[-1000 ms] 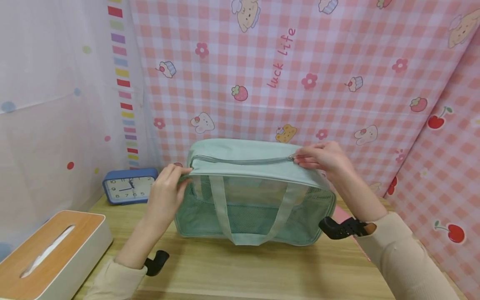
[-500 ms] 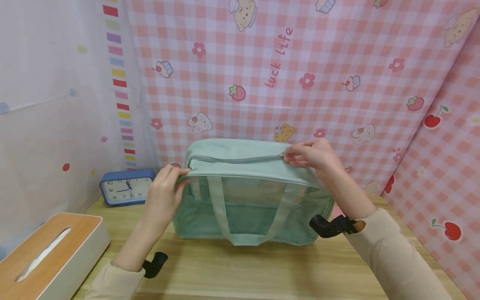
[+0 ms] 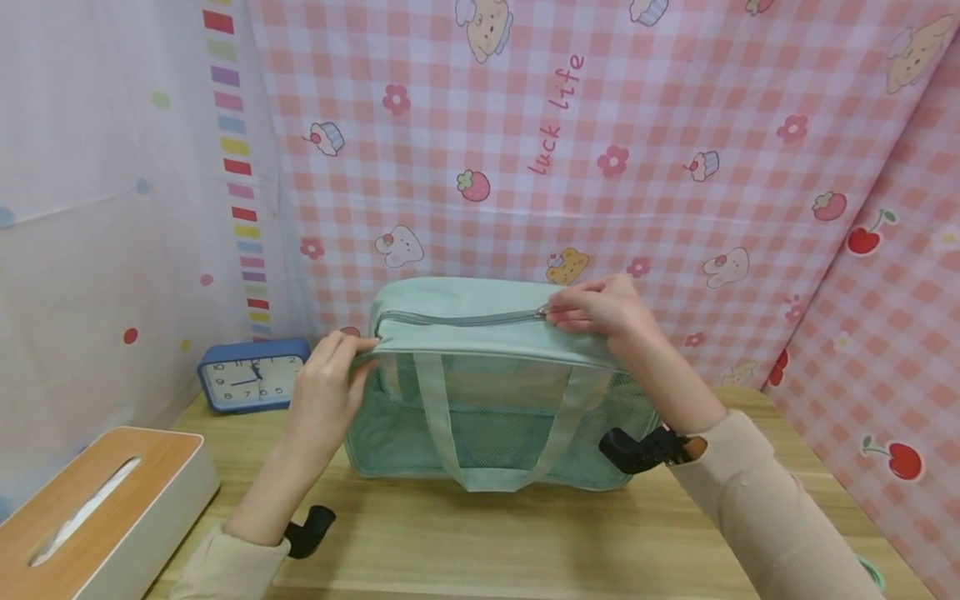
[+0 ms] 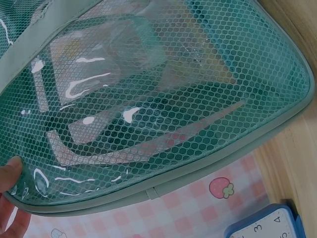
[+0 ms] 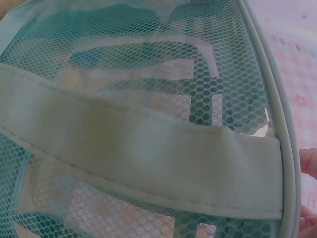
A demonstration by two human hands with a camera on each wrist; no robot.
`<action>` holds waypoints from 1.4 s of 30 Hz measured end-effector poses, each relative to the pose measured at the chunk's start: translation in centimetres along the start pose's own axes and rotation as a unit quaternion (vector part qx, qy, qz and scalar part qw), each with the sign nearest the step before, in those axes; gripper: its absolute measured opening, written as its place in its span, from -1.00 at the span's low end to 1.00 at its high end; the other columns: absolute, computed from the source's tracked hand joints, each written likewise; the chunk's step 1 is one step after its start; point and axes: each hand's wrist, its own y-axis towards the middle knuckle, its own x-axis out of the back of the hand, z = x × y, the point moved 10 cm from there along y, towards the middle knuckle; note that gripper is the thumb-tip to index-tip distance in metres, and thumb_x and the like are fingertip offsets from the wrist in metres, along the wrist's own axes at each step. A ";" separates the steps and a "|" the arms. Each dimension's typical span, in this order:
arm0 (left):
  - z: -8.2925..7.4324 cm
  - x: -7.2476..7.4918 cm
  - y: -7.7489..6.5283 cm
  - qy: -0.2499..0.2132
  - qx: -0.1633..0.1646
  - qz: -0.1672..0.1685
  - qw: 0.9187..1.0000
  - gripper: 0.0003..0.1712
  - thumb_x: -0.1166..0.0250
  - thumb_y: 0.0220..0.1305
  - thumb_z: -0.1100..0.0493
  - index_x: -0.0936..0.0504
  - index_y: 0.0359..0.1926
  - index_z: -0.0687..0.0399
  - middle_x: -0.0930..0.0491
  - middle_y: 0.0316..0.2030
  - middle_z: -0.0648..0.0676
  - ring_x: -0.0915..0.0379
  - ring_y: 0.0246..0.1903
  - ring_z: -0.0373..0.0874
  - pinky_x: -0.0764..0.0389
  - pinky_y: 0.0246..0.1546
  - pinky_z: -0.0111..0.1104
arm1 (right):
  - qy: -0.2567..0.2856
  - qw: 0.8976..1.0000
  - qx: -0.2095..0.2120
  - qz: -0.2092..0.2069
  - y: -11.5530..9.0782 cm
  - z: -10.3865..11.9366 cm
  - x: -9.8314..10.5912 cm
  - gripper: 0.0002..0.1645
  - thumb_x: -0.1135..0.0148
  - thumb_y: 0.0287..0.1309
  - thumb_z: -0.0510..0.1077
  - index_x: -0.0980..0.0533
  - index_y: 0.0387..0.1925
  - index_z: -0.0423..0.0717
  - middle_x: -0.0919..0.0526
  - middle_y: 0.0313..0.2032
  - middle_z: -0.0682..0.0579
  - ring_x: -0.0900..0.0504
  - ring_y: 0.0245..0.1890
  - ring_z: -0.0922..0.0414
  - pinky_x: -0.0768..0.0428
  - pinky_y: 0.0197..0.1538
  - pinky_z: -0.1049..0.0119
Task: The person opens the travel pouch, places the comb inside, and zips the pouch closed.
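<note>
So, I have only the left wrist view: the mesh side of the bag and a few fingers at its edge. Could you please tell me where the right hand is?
Observer: The right hand pinches the metal zipper slider on top of the mint-green mesh bag.
Operator: Thank you. And which part of the bag has the left hand?
Observer: The left end of its top, beside the end of the zipper.
Operator: I see also a corner of the blue alarm clock. Does something stand near it?
Observer: Yes, a wood-topped tissue box, closer to the person.
</note>
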 end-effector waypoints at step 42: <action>0.0 0.2 0.0 -0.001 0.009 0.004 1.000 -0.75 -0.36 -0.10 0.46 -0.58 -0.30 0.31 -0.53 -0.40 0.17 -0.48 -0.36 0.00 -0.60 -0.32 -0.27 | -0.094 0.995 0.026 0.001 1.2 2.6 -5.7 -0.72 -0.25 0.05 -0.23 -0.58 -0.22 -0.38 -0.65 -0.61 0.07 -0.67 -0.52 0.22 -0.68 -0.23 0.30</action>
